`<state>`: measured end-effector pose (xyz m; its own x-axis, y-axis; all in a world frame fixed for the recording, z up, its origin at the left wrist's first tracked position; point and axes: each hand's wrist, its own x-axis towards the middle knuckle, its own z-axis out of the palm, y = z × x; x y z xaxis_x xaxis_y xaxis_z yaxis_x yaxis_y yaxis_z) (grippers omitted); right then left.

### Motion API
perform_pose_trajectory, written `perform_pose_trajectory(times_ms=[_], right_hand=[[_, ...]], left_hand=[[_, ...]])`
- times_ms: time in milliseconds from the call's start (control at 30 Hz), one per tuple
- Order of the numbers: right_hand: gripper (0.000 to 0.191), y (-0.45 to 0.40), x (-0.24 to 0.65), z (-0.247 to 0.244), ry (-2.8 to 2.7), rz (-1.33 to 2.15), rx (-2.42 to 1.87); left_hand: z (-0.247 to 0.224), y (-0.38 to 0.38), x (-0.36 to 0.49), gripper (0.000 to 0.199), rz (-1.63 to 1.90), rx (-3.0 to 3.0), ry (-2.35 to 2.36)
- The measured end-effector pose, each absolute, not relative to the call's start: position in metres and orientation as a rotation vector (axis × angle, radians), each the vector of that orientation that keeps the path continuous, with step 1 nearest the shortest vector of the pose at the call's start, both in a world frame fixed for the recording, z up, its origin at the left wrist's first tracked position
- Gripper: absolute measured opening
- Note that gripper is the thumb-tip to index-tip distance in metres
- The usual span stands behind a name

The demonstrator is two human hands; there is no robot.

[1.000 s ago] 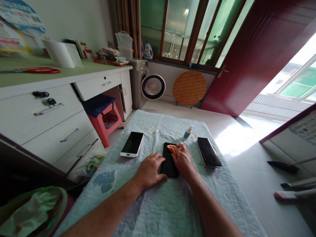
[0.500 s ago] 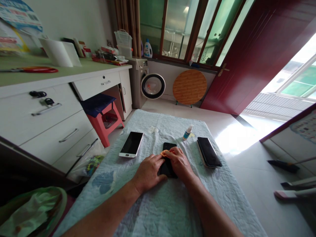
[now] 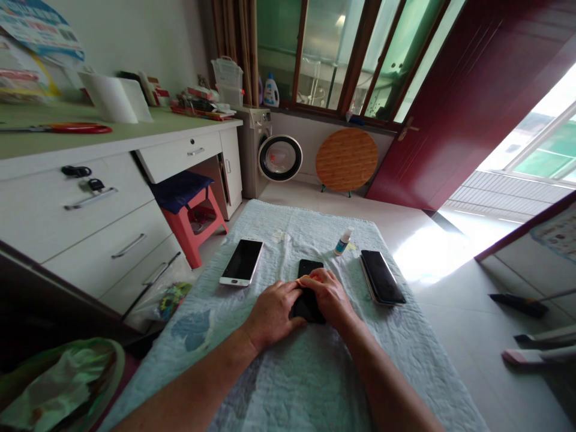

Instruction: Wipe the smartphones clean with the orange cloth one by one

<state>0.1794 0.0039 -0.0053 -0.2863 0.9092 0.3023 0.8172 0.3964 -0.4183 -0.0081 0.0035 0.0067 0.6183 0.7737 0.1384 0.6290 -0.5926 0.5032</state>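
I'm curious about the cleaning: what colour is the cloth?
The cloth is orange; the head view shows it.

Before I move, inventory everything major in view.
white phone: 1, white, cover's left
middle phone: 1, black, between hands
right phone: 1, black, cover's right
spray bottle: 1, blue, beyond middle phone
wipe: 1, orange, right fingers
cover: 1, blue, under phones
desk: 1, white and green, left
stool: 1, red, by desk
washing machine: 1, grey, far wall
window: 1, brown, far wall
round board: 1, brown, far wall
door: 1, red, right
bin: 1, green, lower left
left hand, right hand: 2, bare, at middle phone
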Motion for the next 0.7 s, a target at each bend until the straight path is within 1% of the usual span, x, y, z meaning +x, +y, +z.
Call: perform_pose_trajectory(times_ms=[100,267,467,600,700], right_hand=[[0.027,0.003,0.182,-0.007,-2.148,0.224,-1.505],[0.032,0.0,0.182,-0.005,-2.164,0.145,-1.521],[0.026,0.002,0.178,-0.007,-2.095,0.134,-1.596],[0.028,0.012,0.184,-0.014,-2.039,0.119,-1.607],[0.029,0.019,0.189,-0.017,-1.985,0.124,-1.625]], left_hand=[[0.008,0.004,-0.008,0.052,0.488,2.435,1.115],[0.007,0.004,-0.008,0.051,0.485,2.431,1.121],[0.006,0.003,-0.008,0.047,0.493,2.439,1.121],[0.005,0.003,-0.008,0.043,0.491,2.443,1.137],[0.003,0.004,-0.008,0.045,0.491,2.446,1.138]])
